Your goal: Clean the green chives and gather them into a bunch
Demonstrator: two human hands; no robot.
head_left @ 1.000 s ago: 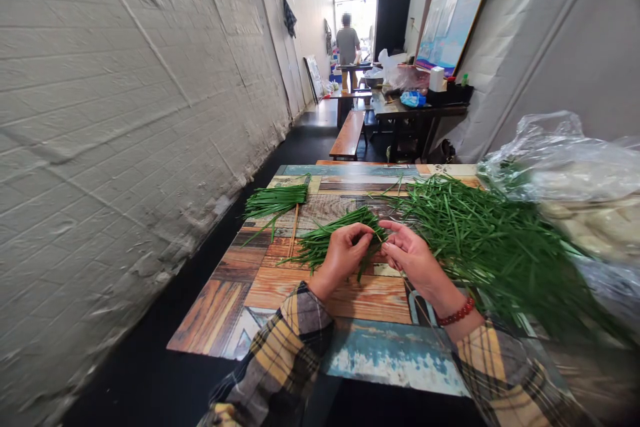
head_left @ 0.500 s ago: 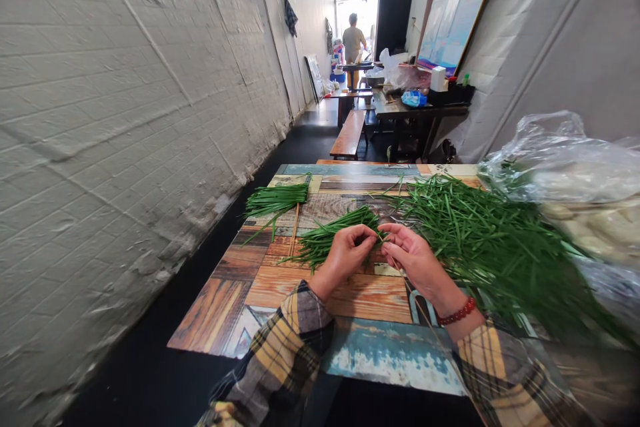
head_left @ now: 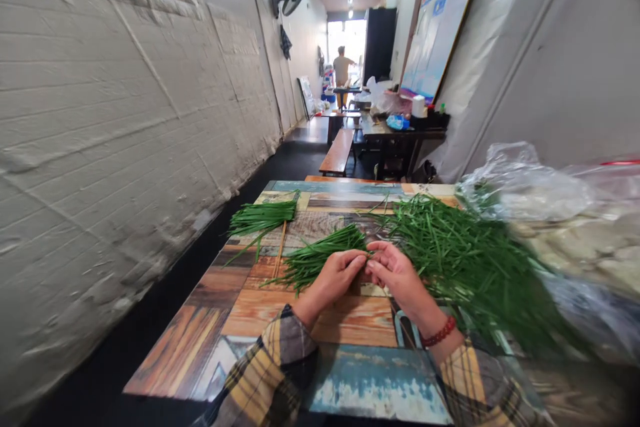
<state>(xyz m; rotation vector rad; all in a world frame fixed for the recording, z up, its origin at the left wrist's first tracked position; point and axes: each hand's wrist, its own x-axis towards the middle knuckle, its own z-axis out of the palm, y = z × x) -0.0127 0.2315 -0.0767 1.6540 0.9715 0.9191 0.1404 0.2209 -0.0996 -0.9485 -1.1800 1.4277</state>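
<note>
Tabletop (head_left: 260, 307) left edge bare; hands (head_left: 367, 273) apparently pinching chives (head_left: 320, 253) mid-table.

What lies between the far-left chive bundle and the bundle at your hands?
In the head view, only bare table separates the far-left bundle from the held bundle.

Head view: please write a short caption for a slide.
Both hands, left hand and right hand, pinch chive stalks over a painted wooden table.

View tilted up; left hand (head_left: 336, 275) and right hand (head_left: 395, 271) fingertips now together.
</note>
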